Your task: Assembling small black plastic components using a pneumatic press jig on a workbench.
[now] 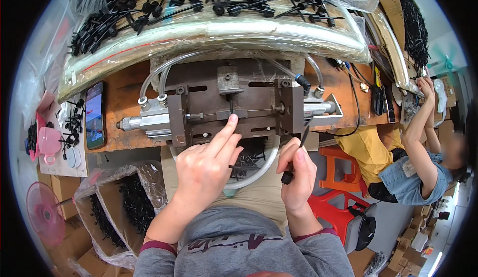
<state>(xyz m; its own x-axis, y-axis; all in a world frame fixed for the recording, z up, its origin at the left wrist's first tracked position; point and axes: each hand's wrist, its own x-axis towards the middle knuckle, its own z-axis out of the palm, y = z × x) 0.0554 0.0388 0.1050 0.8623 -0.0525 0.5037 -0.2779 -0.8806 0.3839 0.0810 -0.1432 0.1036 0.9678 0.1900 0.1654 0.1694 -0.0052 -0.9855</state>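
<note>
My left hand (205,166) reaches over a dark metal clamping fixture (199,85). Its index finger is stretched out, the tip touching a small dark block (234,113) at the fixture's centre; the other fingers are partly bent. A thin dark stem shows beside these fingers; whether it is held, I cannot tell. My right hand (298,177), right of the fixture's front, is closed on a black plastic stem with a knobbed end (287,177); its thin tip points up. Pneumatic cylinders flank the fixture, the left cylinder (149,125) and the right cylinder (316,108), with clear hoses.
Black stemmed parts (239,3) are heaped on a plastic-wrapped tray behind the fixture. A basin (271,165) of similar parts sits at my lap. A phone (95,115) and pink cup (49,142) stand left. Another person (420,162) works at right, near red stools (338,212).
</note>
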